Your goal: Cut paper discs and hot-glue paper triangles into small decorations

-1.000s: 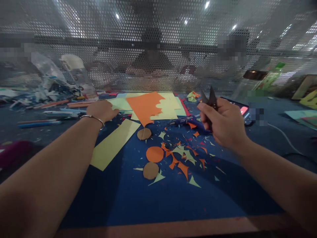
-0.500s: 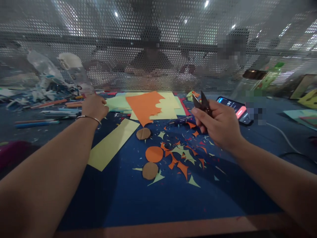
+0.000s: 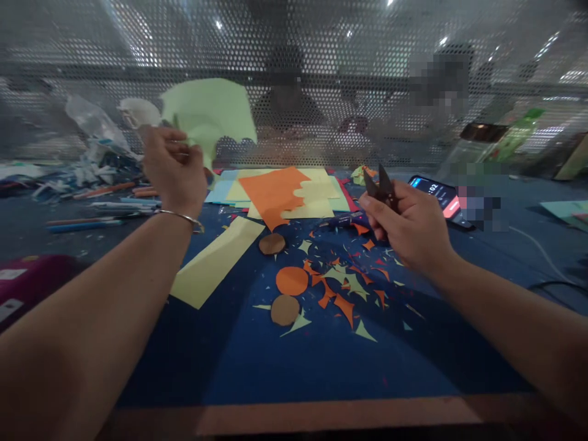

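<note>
My left hand (image 3: 177, 168) pinches a pale green sheet of paper (image 3: 211, 110) and holds it up off the table; scalloped cuts run along its lower edge. Small scissors (image 3: 380, 188) with dark, parted blades point upward in my right hand (image 3: 408, 223). Between the hands, an orange sheet (image 3: 275, 193) with a scalloped edge lies on a stack of pale paper (image 3: 319, 205). A yellow strip (image 3: 218, 263) slants below my left hand. Two brown cardboard discs (image 3: 285, 310) and an orange paper circle (image 3: 292, 280) lie nearer me.
Orange and green scraps (image 3: 342, 300) litter the blue table (image 3: 275, 373). A lit phone (image 3: 441, 202) and a brown-lidded jar (image 3: 478, 144) are at right. Pens (image 3: 87, 225), a plastic bottle (image 3: 138, 113) and a magenta case (image 3: 34, 278) are at left. A perforated metal screen (image 3: 321, 49) stands behind.
My left hand has risen from the left side of the paper stack, lifting the pale green sheet. My right hand still holds the scissors in nearly the same place.
</note>
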Demonstrator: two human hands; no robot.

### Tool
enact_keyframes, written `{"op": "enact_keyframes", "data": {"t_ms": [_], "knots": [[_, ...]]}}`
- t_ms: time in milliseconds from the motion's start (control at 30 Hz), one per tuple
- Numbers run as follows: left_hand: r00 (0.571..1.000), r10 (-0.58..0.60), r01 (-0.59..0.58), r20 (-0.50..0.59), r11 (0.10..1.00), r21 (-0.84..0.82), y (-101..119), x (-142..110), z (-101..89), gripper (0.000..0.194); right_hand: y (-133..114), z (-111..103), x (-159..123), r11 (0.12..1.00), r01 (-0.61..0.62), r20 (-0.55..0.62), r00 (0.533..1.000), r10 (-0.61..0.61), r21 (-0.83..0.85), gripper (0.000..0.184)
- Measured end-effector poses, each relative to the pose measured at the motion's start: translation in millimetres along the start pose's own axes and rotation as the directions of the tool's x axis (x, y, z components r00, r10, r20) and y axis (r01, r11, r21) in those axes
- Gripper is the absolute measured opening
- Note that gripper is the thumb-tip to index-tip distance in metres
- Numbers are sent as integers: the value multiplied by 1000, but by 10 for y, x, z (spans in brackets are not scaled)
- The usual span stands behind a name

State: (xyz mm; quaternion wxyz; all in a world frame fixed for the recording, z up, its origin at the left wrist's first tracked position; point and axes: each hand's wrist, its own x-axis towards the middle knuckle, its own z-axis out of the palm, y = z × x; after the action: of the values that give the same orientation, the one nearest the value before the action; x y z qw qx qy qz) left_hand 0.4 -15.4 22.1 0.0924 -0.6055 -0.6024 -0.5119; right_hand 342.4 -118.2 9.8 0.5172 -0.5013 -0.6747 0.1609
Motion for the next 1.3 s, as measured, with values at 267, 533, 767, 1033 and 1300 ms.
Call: {"op": "enact_keyframes", "data": {"t_ms": [267,533,767,1033,1300], "knots": [[920,346,-235,186,863,-447,895,-630,175,19,11,79,14,968,-58,-57,996,74,244,26],[876,394,-206,278,827,-523,988,-819,183,19,83,104,47,920,-140,-48,985,168,366,31],[934,273,-104,230,824,-557,993,-797,207,22,93,109,57,909,-228,-49,964,260,348,37],[931,216,-7,295,817,-577,1020,-822,193,24,80,130,73,857,-258,-36,952,305,445,39],[928,207,45,308,761,-647,1039,-836,233,27,55,113,72,830,-259,-53,944,326,494,39]]}}
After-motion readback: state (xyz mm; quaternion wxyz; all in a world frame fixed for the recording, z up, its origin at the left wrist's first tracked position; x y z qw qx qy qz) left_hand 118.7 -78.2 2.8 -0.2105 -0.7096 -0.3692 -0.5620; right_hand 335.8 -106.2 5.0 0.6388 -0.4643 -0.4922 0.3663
